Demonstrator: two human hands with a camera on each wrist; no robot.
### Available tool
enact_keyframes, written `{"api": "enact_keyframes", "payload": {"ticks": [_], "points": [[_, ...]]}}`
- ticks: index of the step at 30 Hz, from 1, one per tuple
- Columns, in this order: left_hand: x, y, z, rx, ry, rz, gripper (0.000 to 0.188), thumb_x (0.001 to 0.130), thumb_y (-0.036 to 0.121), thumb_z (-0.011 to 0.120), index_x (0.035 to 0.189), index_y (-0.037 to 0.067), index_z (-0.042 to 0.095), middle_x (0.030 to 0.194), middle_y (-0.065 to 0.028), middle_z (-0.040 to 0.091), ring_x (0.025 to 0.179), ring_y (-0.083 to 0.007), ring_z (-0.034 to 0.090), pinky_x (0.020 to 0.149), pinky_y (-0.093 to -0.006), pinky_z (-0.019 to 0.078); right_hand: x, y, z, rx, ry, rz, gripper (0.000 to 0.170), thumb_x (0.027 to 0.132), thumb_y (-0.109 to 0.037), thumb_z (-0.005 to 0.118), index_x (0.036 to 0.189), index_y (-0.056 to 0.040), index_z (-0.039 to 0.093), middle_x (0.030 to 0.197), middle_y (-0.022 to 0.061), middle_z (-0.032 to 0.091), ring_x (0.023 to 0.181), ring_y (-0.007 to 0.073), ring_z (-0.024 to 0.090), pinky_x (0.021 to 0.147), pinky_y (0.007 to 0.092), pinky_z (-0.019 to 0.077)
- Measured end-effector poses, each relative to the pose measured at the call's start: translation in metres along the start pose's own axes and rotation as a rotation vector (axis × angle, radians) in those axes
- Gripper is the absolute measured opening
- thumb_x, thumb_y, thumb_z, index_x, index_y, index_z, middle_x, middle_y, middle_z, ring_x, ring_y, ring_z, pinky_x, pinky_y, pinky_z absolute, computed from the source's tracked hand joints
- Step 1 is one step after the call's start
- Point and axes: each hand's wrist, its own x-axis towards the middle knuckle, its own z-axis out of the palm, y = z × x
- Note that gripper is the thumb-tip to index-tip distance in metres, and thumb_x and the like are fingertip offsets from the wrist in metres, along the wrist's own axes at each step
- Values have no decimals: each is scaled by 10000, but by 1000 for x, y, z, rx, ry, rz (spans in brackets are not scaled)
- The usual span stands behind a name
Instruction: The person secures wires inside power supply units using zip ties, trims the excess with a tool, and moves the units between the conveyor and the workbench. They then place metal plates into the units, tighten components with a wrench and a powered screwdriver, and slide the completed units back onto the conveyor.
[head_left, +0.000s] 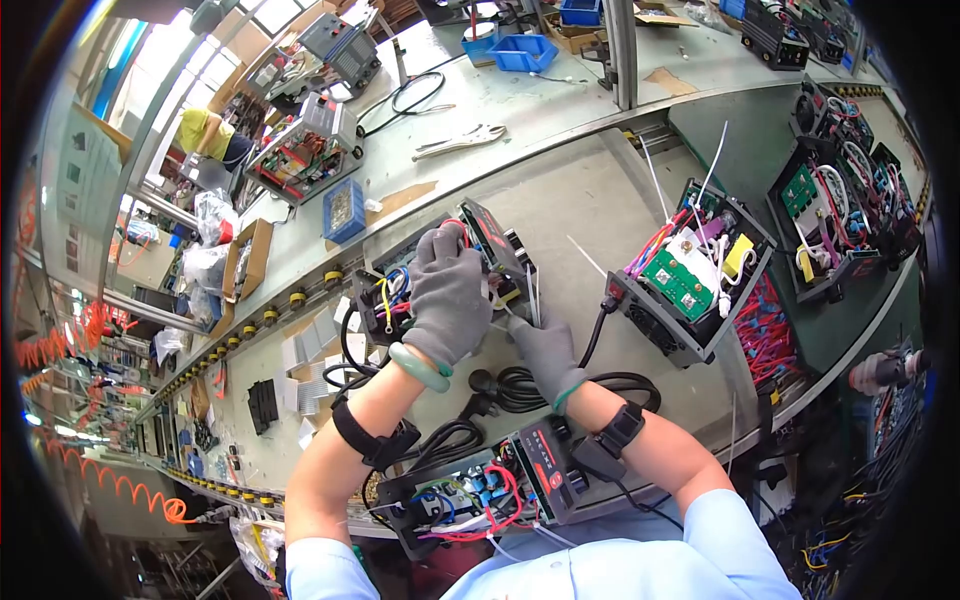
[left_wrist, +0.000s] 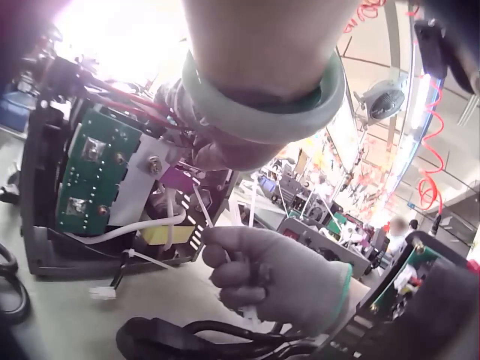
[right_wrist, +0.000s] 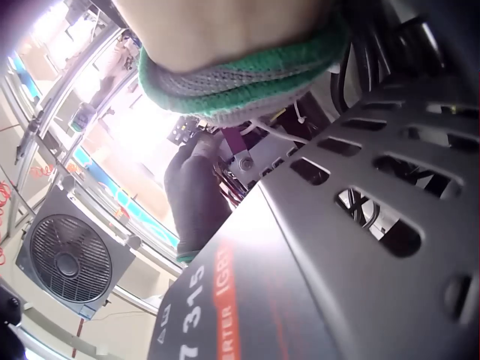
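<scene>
Both hands wear grey gloves. My left hand (head_left: 450,295) lies over the open inverter welder (head_left: 487,240) in the middle of the bench, its fingers reaching in by a red wire. Its fingertips are hidden, so I cannot tell whether they grip anything. My right hand (head_left: 548,352) is at the near side of that welder; in the left wrist view its fingers curl round thin white cable ties (left_wrist: 204,206). Close by the left hand, the left wrist view shows a green circuit board (left_wrist: 97,172), white wires and a yellow piece inside the casing.
Another open welder (head_left: 550,465) stands close to my body, with black cables (head_left: 520,388) coiled beyond it. To the right are a unit with a green board (head_left: 680,280) and more open units (head_left: 830,220). Locking pliers (head_left: 460,142) and blue bins (head_left: 523,52) lie farther back.
</scene>
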Motion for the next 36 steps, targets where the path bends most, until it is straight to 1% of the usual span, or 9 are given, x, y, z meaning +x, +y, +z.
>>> {"api": "enact_keyframes", "payload": {"ticks": [3,8,10,14,17,22,25,28,36], "points": [[2,1,-3,-94,-73,-87,225,787,155,656,975,32,668,1331,-195,482,1269,-393,428,1038,-473,368,14,-5,19,21,20,-66,121,888,-147,676,942,-39,658,733,-1,610,584,62,503,525,239,408],[-1,-1,-6,-142,-104,-108,234,816,188,646,983,25,672,1323,-212,496,1252,-411,447,1039,-479,381,12,-17,58,598,-6,-51,86,921,-81,657,1003,-59,669,842,-1,660,680,86,587,583,258,472],[-9,0,-19,-51,-84,28,254,834,222,631,985,21,669,1300,-208,522,1231,-409,472,1013,-491,398,17,-12,58,536,-17,-37,144,926,-70,644,1068,-65,667,907,3,679,738,99,619,621,267,507],[-17,-9,-15,166,65,221,304,809,282,641,991,39,649,1271,-185,530,1229,-373,481,1003,-506,383,13,-19,61,572,60,-54,112,914,-32,630,1020,-29,664,846,17,666,634,87,576,525,255,478],[-17,-9,-7,141,82,203,261,783,227,648,972,46,639,1291,-172,507,1245,-364,465,1004,-500,378,6,-26,55,504,59,-78,117,920,-64,626,1028,-32,660,833,13,661,626,86,577,523,257,481],[-7,-9,-1,10,41,130,195,745,124,644,925,49,635,1277,-182,500,1225,-381,465,975,-489,405,-4,-32,36,532,29,198,155,947,-233,635,957,-79,653,743,-20,593,545,53,488,494,242,454],[-2,-6,-9,-132,-13,12,215,742,120,670,936,28,661,1271,-201,512,1204,-398,479,984,-474,421,1,-26,36,400,5,180,161,969,-249,600,943,-95,639,715,-34,561,523,44,447,470,237,422],[-1,-10,-7,-192,-48,-44,228,749,126,694,950,19,683,1283,-208,518,1198,-414,485,1002,-462,426,2,-30,40,436,61,183,75,951,-161,579,973,-112,631,718,-29,589,533,52,486,451,220,366],[-1,-6,-12,-179,-101,-76,190,757,120,698,930,42,688,1277,-197,524,1197,-410,488,1002,-459,425,-15,-19,27,357,63,124,120,947,-145,570,1048,-105,622,809,-15,600,635,60,521,507,210,392]]}}
